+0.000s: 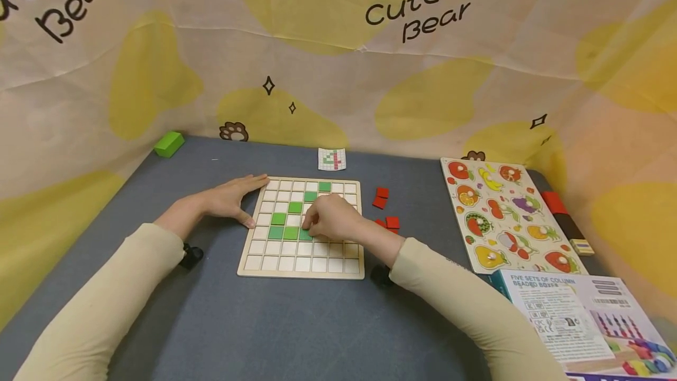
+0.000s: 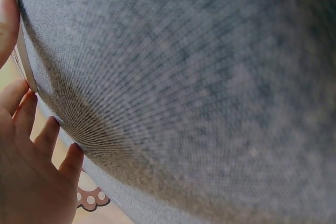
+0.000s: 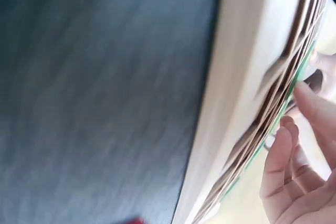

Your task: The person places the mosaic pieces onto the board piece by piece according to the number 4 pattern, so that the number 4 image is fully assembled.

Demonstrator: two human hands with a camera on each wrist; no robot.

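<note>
A wooden grid board (image 1: 301, 277) with white squares lies flat on the table, bearing several green square tiles (image 1: 295, 207) in a diagonal and a lower row. My left hand (image 1: 227, 197) rests at the board's left side, thumb and fingertips touching its edge, fingers extended. In the left wrist view its fingers (image 2: 46, 135) are spread at the board's corner. Over the middle of the grid, my right hand (image 1: 332, 216) pinches a green tile (image 1: 305, 234) at the end of the lower green row. The right wrist view shows thumb and finger close at a green edge.
Several red tiles (image 1: 392, 222) lie right of the board. Behind it is a small pattern card (image 1: 331, 159). A fruit puzzle board (image 1: 502, 216) and a printed box (image 1: 582, 316) occupy the right side. A green block (image 1: 169, 144) sits at the back left corner.
</note>
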